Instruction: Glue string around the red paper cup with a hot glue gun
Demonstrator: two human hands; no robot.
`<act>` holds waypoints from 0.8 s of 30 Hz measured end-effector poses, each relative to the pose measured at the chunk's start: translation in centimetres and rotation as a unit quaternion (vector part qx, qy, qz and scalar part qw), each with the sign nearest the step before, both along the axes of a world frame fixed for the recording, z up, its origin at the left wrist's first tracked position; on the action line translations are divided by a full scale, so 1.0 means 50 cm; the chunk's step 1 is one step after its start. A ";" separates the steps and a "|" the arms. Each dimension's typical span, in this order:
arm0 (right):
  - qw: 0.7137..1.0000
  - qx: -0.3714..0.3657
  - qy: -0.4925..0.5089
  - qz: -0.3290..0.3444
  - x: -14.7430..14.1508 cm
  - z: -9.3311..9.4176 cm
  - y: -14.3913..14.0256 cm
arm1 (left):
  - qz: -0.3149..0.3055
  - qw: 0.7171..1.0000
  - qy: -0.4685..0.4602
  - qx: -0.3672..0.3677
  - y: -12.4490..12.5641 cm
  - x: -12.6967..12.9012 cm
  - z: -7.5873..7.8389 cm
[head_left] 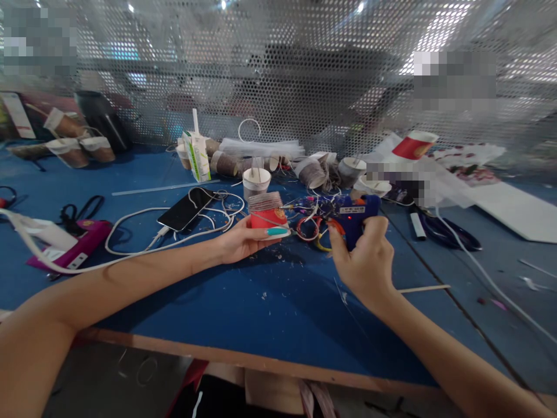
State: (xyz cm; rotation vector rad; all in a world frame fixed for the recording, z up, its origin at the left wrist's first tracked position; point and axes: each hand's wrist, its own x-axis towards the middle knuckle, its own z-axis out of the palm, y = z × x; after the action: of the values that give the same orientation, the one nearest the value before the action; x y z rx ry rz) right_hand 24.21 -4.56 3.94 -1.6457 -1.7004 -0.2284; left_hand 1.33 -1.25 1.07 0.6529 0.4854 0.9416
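Two hands meet at the middle of our blue table [261, 313]. Our left hand [243, 241] clasps a red paper cup [266, 212] partly wrapped in twine; at three o'clock from it, our right hand [365, 255] clenches a blue glue gun [354, 215], nozzle at the cup. Hot glue could drip onto fingertips, or the phone cable [143, 223] at nine o'clock could snag.

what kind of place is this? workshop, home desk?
Probably a handicraft workbench in a small workshop. The left hand holds a red paper cup partly wrapped in twine, the right hand grips a blue glue gun, and more wrapped cups crowd the blue table before a perforated metal screen.
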 end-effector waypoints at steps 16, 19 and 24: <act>0.998 0.053 -0.009 0.038 0.015 -0.016 0.012 | -0.004 1.000 0.003 0.031 0.006 -0.006 -0.015; 0.998 0.047 -0.005 0.037 0.016 -0.016 0.012 | 0.000 1.000 0.004 0.018 0.004 -0.004 -0.011; 0.999 0.041 -0.003 0.028 0.013 -0.010 0.011 | 0.002 1.000 0.013 0.012 0.003 -0.002 -0.004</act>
State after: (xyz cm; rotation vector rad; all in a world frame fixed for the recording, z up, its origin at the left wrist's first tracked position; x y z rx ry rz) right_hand 24.86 -4.02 3.43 -1.5370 -1.7158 -0.2719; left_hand 1.23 -1.09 0.87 0.6875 0.4981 0.9449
